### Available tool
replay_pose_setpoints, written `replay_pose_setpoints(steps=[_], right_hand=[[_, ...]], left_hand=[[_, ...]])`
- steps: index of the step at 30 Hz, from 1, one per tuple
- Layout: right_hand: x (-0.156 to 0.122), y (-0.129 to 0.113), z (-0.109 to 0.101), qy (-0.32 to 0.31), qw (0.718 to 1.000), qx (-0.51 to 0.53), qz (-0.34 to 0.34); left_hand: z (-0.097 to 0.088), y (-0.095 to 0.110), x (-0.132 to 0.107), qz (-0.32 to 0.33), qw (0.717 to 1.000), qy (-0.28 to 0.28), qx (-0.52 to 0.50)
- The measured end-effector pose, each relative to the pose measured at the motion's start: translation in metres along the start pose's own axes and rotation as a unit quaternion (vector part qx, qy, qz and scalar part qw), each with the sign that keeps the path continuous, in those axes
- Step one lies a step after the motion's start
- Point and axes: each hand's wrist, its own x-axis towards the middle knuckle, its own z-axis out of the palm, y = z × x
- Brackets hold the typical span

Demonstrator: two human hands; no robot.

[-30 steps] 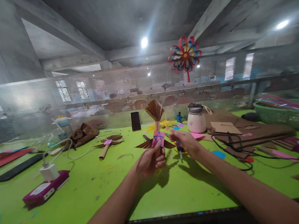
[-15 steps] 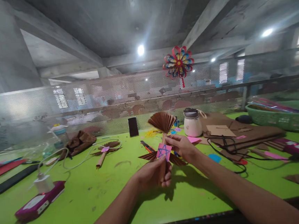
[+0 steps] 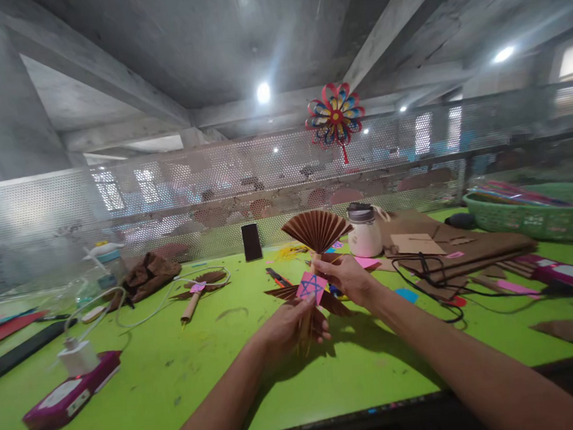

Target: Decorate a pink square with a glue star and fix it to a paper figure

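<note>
My left hand (image 3: 290, 326) is closed round the lower stem of a brown paper craft (image 3: 316, 230) with a pleated fan top, side wings and a pink square bearing a blue star (image 3: 311, 286). My right hand (image 3: 348, 276) pinches the craft just below the fan, which is spread wide. Both hands hold it upright above the green table (image 3: 188, 357).
A similar finished craft (image 3: 199, 291) lies left of centre. A white jar (image 3: 363, 230), brown paper sheets (image 3: 470, 246), a black cable (image 3: 433, 282), a green basket (image 3: 542, 216), a phone (image 3: 251, 241) and a pink power bank with charger (image 3: 71, 391) stand around. A mesh screen (image 3: 165, 199) backs the table.
The pleated fan at the top has spread from a narrow bunch into a wide half-circle. My right hand moved from the table onto the craft's stem.
</note>
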Motion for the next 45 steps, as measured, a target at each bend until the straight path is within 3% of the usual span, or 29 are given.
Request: replay_pose_setpoints(steps=[9, 18, 25, 30, 35, 40, 45], right_hand=[[0.004, 0.007, -0.004, 0.019, 1.0, 0.011, -0.004], [0.007, 0.01, -0.008, 0.031, 0.999, -0.003, -0.001], [0.007, 0.009, -0.01, 0.053, 0.998, -0.008, 0.043], [0.0, 0.009, -0.005, -0.04, 0.986, 0.09, 0.137], [-0.005, 0.016, 0.0, -0.096, 0.974, 0.127, 0.164], [-0.018, 0.019, 0.016, -0.165, 0.977, 0.03, 0.134], [-0.028, 0.032, 0.027, -0.223, 0.952, -0.06, 0.202]], left_hand=[[-0.001, 0.0, 0.005, 0.039, 0.998, 0.054, -0.006], [-0.003, 0.0, 0.004, 0.055, 0.997, 0.046, -0.036], [0.0, 0.004, 0.008, 0.077, 0.995, 0.053, -0.023], [-0.002, 0.016, 0.007, 0.132, 0.98, 0.127, -0.078], [-0.006, 0.028, 0.002, 0.163, 0.961, 0.177, -0.135], [-0.009, 0.029, 0.001, 0.19, 0.951, 0.187, -0.156], [-0.008, 0.03, 0.001, 0.21, 0.947, 0.207, -0.13]])
